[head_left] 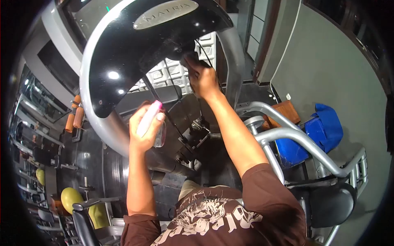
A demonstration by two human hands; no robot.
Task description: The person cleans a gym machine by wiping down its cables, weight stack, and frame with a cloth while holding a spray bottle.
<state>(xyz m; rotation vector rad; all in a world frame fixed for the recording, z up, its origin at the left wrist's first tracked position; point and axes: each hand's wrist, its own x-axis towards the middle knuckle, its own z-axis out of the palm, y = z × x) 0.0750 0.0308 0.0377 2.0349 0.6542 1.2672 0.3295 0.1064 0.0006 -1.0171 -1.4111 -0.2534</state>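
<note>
- Grey wall [344, 78] rises on the right of a gym room, with a thin pale cable [287, 41] hanging down it; dark flooring [88, 164] stretches across the lower left.
- Ahead stands an exercise machine with a curved glossy black panel [123, 61], edged by a thick silver tubular frame [87, 82] and bearing an oval silver plate [166, 13] with raised lettering.
- Below the panel, dark cables and rods run down; behind them shows a white block-patterned surface [162, 76].
- The left hand [137, 129] is wrapped around a clear and whitish bottle with a bright pink top [148, 119], thumb along its near side; the bottle is tilted, its pink end pointing up and to the right, in front of the machine.
- The right hand [203, 80] reaches up to the panel's lower edge, fingers partly bent; shadow hides the fingertips, so whether they pinch anything cannot be told.
- To the right are silver curved bars [295, 134], a black padded seat [332, 205], a blue plastic object [326, 127] and a brown wooden box [286, 111].
- To the left are orange foam rollers [78, 117] and a yellow-green ball [72, 200].
- Brown short sleeves [273, 192] cover the upper arms.
</note>
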